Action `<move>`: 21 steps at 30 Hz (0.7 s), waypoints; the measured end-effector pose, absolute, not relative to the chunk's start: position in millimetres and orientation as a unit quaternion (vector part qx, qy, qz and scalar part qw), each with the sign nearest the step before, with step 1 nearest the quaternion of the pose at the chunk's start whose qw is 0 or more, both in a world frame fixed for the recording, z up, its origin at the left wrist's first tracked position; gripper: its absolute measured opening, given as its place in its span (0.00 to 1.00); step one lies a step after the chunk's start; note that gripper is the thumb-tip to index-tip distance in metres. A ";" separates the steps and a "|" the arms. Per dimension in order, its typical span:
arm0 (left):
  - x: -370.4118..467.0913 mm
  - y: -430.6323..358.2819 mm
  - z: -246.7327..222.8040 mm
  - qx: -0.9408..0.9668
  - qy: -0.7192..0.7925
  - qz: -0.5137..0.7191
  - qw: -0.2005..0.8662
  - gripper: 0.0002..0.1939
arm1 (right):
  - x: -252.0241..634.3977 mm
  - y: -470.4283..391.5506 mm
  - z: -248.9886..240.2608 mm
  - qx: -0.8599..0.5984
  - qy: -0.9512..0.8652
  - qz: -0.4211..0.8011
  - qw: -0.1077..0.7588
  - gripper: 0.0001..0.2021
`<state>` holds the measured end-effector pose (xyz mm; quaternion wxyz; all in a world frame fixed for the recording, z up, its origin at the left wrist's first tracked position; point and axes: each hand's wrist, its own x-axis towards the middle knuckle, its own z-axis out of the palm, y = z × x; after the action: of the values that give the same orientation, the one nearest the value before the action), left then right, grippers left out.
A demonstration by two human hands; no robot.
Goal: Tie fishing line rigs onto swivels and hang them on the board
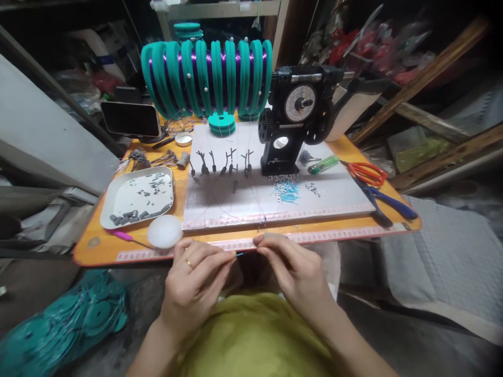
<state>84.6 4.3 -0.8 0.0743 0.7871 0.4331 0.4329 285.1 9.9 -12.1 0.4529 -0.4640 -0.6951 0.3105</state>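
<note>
At the front edge of the table, my left hand (198, 275), with a ring on one finger, pinches a thin blue piece (239, 254) between thumb and fingertips. My right hand (293, 264) is closed in a pinch just to the right, its fingertips a short gap away. What it grips is too small to make out. Fine threads run down from the row of green spools (208, 78) towards the board's front edge. On the white board (220, 201) lies a pile of thin blue pieces (288, 192) with small whitish bits beside it.
A black stand with a dial (299, 103) rises behind the pile. To the left are a white tray (113, 191) of grey pieces, a white round dish (164, 232), a pink-handled tool (121, 235) and a phone (131, 119). Orange scissors (367, 173), blue-handled pliers (393, 203) and a green cutter (324, 164) lie right.
</note>
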 end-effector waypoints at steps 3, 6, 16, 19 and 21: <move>81.5 16.4 -2.6 0.824 0.412 0.387 0.030 0.11 | 302.2 16.7 -17.8 -0.490 -0.745 0.148 0.428 0.07; 83.7 25.8 -3.5 0.848 0.390 0.358 0.005 0.10 | 323.4 14.8 -18.3 -0.526 -0.754 0.022 0.393 0.05; 81.3 34.3 11.0 0.898 0.341 0.276 -0.025 0.10 | 289.0 -3.8 -10.5 -0.488 -0.802 0.045 0.341 0.16; 79.8 34.8 10.9 0.900 0.338 0.275 -0.018 0.12 | 277.0 -1.4 -17.6 -0.482 -0.820 0.073 0.301 0.18; 78.6 35.1 9.5 0.901 0.338 0.273 -0.012 0.13 | 280.0 -0.5 -20.9 -0.490 -0.821 0.054 0.289 0.17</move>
<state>78.6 35.1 9.5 -0.0123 0.9006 0.3382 0.2729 280.0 -0.5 -20.9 0.2895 -0.4898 -0.8206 0.0540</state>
